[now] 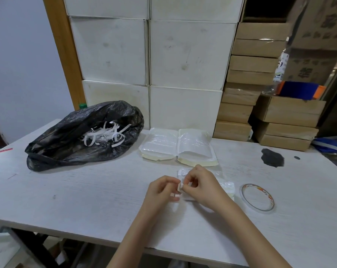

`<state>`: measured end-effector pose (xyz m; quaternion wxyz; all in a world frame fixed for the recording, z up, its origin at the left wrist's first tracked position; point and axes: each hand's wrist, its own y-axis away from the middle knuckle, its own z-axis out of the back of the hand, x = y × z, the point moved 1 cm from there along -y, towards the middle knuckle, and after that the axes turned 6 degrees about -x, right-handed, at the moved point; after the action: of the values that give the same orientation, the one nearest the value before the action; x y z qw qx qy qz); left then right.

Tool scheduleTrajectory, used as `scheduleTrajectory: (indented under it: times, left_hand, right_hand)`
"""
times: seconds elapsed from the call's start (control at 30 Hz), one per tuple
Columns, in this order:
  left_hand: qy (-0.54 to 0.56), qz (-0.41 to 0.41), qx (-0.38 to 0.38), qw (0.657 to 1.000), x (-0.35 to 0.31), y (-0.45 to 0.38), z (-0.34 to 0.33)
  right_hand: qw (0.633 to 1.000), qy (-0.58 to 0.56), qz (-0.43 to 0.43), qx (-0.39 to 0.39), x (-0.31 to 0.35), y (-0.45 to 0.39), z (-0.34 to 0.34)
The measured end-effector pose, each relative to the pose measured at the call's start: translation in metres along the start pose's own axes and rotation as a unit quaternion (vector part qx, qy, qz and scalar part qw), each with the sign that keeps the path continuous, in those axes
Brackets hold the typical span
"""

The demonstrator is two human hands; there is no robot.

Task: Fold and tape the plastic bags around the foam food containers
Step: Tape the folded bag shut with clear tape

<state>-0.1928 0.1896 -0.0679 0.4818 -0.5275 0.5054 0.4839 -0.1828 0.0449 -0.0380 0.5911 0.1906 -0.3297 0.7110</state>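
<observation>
A foam container wrapped in a clear plastic bag (226, 187) lies flat on the white table (86, 190), mostly hidden under my hands. My right hand (204, 187) pinches a small white strip (180, 185) at the bag's left edge. My left hand (161, 189) meets it there, its fingers curled and pinching the same strip. Two bagged foam containers (158, 144) (195, 147) lie side by side just behind. A thin roll of tape (258, 198) lies flat to the right of my right hand.
A black rubbish bag (67, 147) holding white paper strips sits at the table's left. White boxes (183, 55) are stacked against the back, brown cartons (251, 74) at the right. A dark stain (272, 154) marks the table's far right.
</observation>
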Motion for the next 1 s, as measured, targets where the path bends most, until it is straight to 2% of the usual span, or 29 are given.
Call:
scheduleTrajectory:
  times: [0.1, 0.27, 0.43, 0.57, 0.63, 0.73, 0.9, 1.0]
  left_hand:
    - [0.014, 0.01, 0.0, 1.0, 0.0, 0.0, 0.001]
    - [-0.042, -0.046, -0.008, 0.998, 0.003, 0.0, 0.0]
    - [-0.096, -0.05, -0.02, 0.994, 0.005, -0.001, -0.004]
    - [-0.146, -0.074, -0.021, 0.986, 0.008, -0.001, -0.006]
    - [-0.17, -0.085, -0.022, 0.981, 0.007, 0.0, -0.007]
    - [-0.164, -0.082, -0.016, 0.983, 0.007, -0.001, -0.006]
    - [-0.136, -0.081, -0.01, 0.987, 0.007, 0.0, -0.004]
    - [-0.158, -0.091, -0.014, 0.983, 0.009, -0.003, -0.005]
  right_hand:
    - [1.0, -0.006, 0.006, -0.009, 0.0, 0.001, -0.001]
    - [1.0, -0.022, -0.001, -0.013, -0.001, 0.002, 0.002]
    - [0.998, -0.046, -0.022, -0.038, 0.0, 0.005, 0.007]
    - [0.999, 0.011, 0.027, -0.022, 0.004, 0.005, 0.002]
    - [0.992, 0.09, 0.081, -0.019, 0.003, 0.006, -0.002]
    - [0.974, 0.161, 0.146, -0.068, 0.008, 0.013, -0.011]
    - [0.98, 0.059, 0.065, -0.18, 0.004, 0.018, -0.018]
    - [0.985, 0.039, -0.004, -0.166, 0.001, 0.019, -0.018]
